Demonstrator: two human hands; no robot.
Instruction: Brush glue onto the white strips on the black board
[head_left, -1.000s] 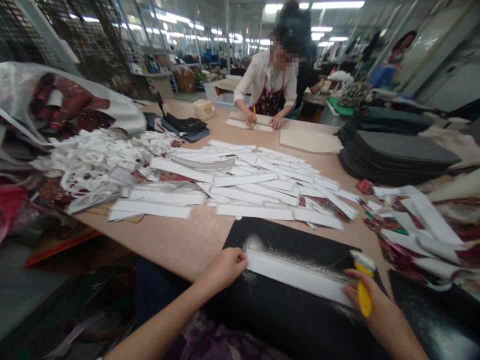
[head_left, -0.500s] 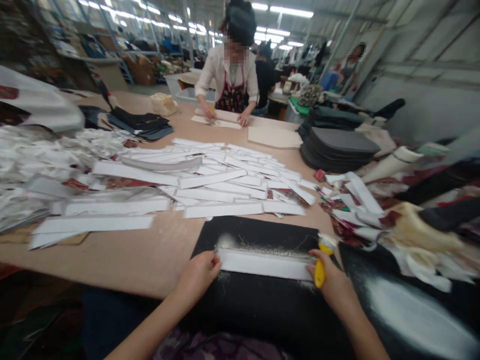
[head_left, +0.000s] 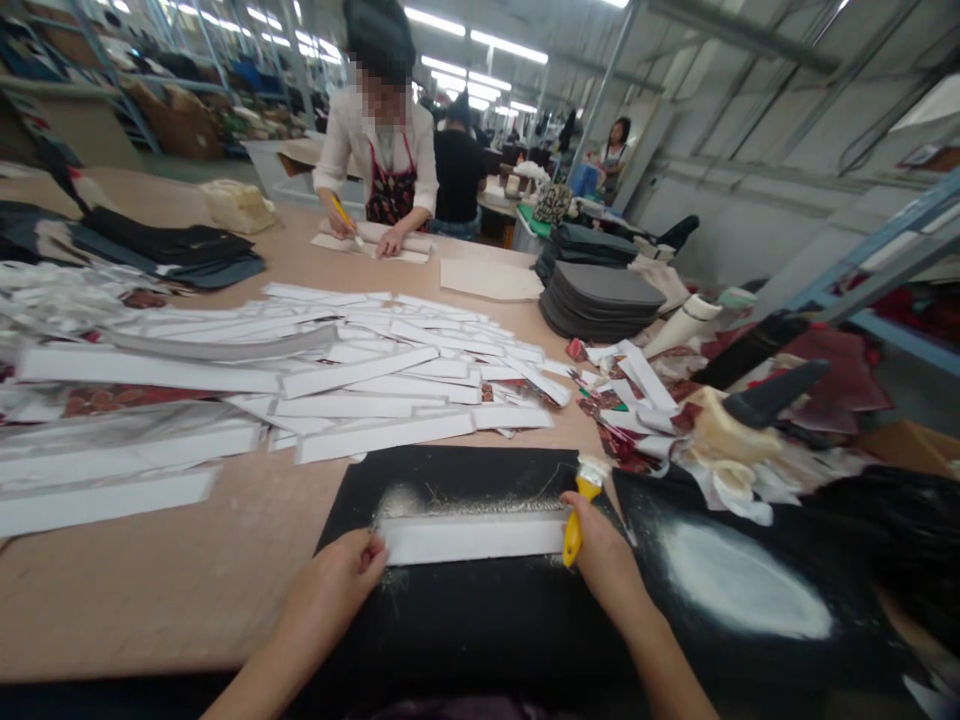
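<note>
A white strip with a grey edge (head_left: 472,540) lies across a black sheet (head_left: 480,620) in front of me. My left hand (head_left: 349,570) is closed, with thumb and fingers pinching the strip's left end. At the right end is my right hand (head_left: 596,545), wrapped around a brush with a yellow handle (head_left: 573,538). The brush's pale bristles point away from me. The right fingertips lie close to the strip, partly hidden behind the handle. Whitish residue marks the sheet along the strip's far edge.
Many similar white strips (head_left: 375,405) lie spread beyond the sheet. At right are a black surface with a white smear (head_left: 742,580) and scraps (head_left: 630,385). Stacked dark pieces (head_left: 600,305) stand farther back. Across the table (head_left: 150,580), another person (head_left: 382,150) works with a brush.
The view has swung to the right, so things sit farther left in the picture. Both hands stay at the strip's ends, and the brush remains in my right hand.
</note>
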